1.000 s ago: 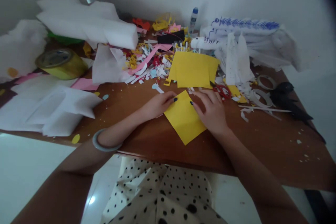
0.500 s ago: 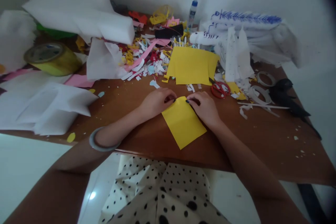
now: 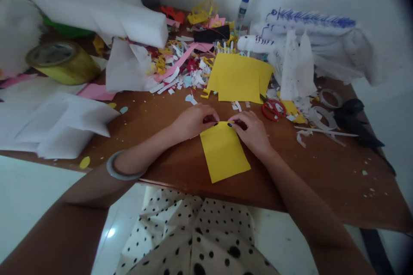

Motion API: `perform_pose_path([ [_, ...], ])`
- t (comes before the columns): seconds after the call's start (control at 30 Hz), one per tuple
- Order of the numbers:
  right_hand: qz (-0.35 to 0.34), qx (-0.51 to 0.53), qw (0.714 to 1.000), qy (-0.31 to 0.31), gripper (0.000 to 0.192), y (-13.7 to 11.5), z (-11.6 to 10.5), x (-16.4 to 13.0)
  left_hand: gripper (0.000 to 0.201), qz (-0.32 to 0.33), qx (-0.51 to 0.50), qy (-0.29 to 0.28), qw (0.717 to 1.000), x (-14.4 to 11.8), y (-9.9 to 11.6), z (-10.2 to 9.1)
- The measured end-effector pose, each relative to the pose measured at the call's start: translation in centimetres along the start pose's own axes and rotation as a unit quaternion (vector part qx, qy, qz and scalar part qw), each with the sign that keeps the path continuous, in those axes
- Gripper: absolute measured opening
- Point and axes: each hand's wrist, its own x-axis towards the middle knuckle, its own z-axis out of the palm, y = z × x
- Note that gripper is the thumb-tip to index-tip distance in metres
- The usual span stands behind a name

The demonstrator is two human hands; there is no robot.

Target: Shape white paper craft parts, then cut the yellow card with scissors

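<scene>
Readable text: none anywhere in view.
White bottle (image 3: 242, 7): blue cap, label too small and blurred to read.
White paper (image 3: 309, 19): blue pen strokes, a drawn pattern rather than letters.
Tape roll (image 3: 61, 62): no print legible.

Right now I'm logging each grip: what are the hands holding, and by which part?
Both the left hand and right hand pinch the small yellow paper at its far edge, one at each corner, on the table.
</scene>
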Motion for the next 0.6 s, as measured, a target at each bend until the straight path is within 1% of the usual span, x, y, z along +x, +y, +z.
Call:
perform_pose_path([
  [0.1,-0.019,-0.009,1.0,0.003,0.009,0.2,0.1,-0.1,0.015,0.029,0.022,-0.005,0.999,0.1,-0.4,-0.3],
  [0.2,-0.04,-0.022,0.999,0.005,0.011,0.4,0.2,-0.1,0.015,0.053,0.019,-0.02,0.998,0.3,-0.7,-0.5],
  [0.27,-0.048,-0.021,0.999,0.007,0.012,0.6,0.3,-0.1,0.014,0.061,0.029,-0.027,0.997,0.3,-0.9,-0.6],
  [0.4,-0.057,-0.007,0.998,-0.001,0.014,1.2,0.2,0.0,0.013,0.061,0.083,-0.024,0.994,0.4,-1.1,-0.5],
  [0.47,-0.078,-0.019,0.997,-0.015,0.016,1.5,-0.1,0.1,0.016,0.074,0.098,-0.022,0.992,0.4,-1.1,-0.4],
  [0.6,-0.141,-0.056,0.987,-0.045,0.019,2.1,-1.1,0.3,0.023,0.118,0.124,-0.024,0.985,0.2,-1.0,-0.4],
])
